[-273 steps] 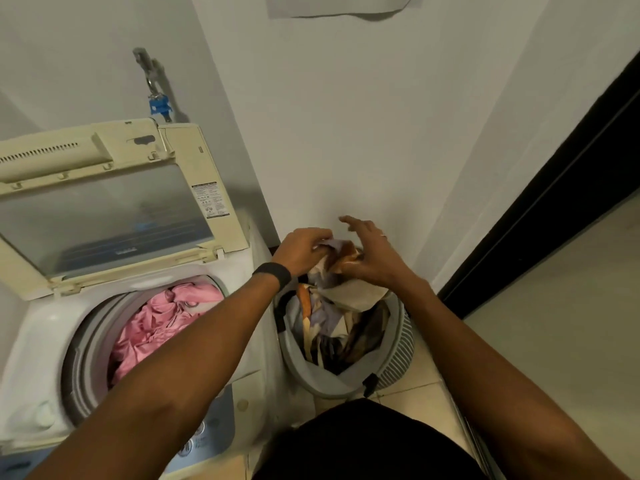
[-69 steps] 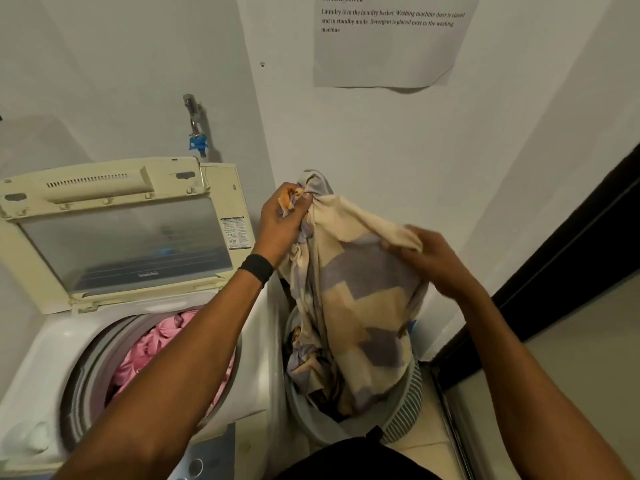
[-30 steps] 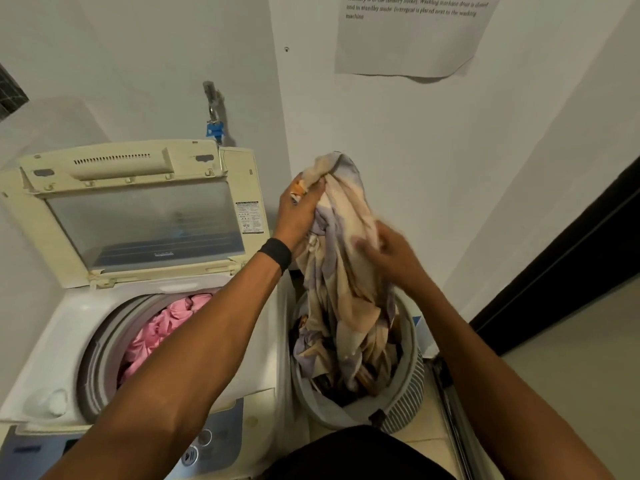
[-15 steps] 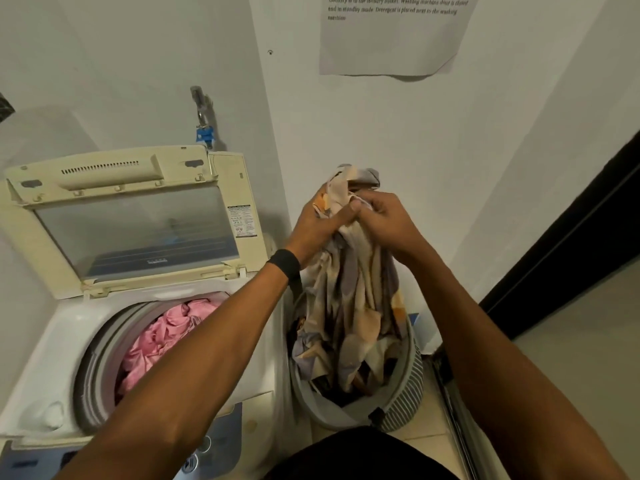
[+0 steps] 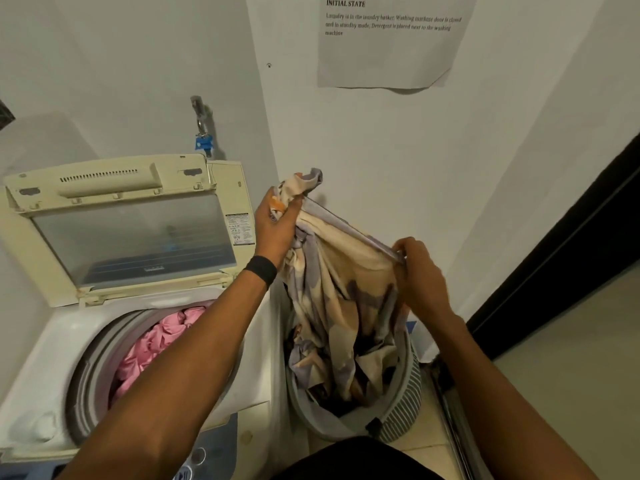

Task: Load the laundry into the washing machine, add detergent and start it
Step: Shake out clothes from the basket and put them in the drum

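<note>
I find left hand (image 5: 277, 221) and right hand (image 5: 420, 273) gripping the patterned cloth (image 5: 341, 285) taut above the basket (image 5: 398, 422); likely freeing it for the washer (image 5: 45, 372) beside the basket.

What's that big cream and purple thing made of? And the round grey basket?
The cream and lilac patterned sheet looks like soft, matte woven cloth: it creases and hangs limp. The round grey laundry basket seems fabric too, by its striped side and soft rim; unsure.
</note>
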The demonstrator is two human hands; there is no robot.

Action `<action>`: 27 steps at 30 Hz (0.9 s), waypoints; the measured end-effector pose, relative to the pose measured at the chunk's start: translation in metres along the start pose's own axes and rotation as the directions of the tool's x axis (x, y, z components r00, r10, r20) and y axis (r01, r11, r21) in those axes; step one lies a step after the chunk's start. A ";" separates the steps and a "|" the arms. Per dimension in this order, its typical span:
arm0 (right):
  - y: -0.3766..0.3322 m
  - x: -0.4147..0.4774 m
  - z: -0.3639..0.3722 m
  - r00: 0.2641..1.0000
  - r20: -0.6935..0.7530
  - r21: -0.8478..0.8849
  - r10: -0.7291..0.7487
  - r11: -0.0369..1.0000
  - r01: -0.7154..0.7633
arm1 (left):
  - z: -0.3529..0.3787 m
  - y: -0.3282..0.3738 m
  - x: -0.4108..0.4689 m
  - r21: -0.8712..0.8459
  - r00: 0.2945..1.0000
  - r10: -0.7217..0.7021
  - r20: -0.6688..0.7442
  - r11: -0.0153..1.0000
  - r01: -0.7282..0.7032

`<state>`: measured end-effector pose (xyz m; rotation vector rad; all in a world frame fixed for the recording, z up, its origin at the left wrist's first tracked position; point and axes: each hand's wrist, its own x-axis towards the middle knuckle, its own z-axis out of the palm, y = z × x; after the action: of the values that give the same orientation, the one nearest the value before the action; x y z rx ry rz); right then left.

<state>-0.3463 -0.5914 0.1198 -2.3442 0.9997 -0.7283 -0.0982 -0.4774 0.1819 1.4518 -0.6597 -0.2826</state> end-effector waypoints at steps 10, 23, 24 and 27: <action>-0.104 0.063 -0.034 0.998 -0.065 0.601 -0.016 0.798 0.052 | 0.029 0.020 -0.027 0.073 0.892 0.009 0.451 0.996 -0.047; -0.006 -0.004 0.048 0.981 0.193 0.169 -0.002 0.985 -0.031 | 0.022 0.010 -0.007 -0.031 0.977 -0.037 0.209 0.999 0.045; -0.005 -0.001 0.044 0.987 0.158 0.170 0.043 0.983 -0.070 | 0.019 0.008 -0.007 -0.024 0.979 -0.042 0.199 0.999 0.048; -0.025 0.023 0.002 0.989 0.008 0.313 0.148 0.939 -0.143 | 0.012 0.007 -0.003 -0.006 0.992 -0.044 0.121 0.999 0.045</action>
<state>-0.3191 -0.5925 0.1402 -1.9736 0.9734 -0.7848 -0.1091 -0.4845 0.1879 1.4508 -0.7233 -0.4104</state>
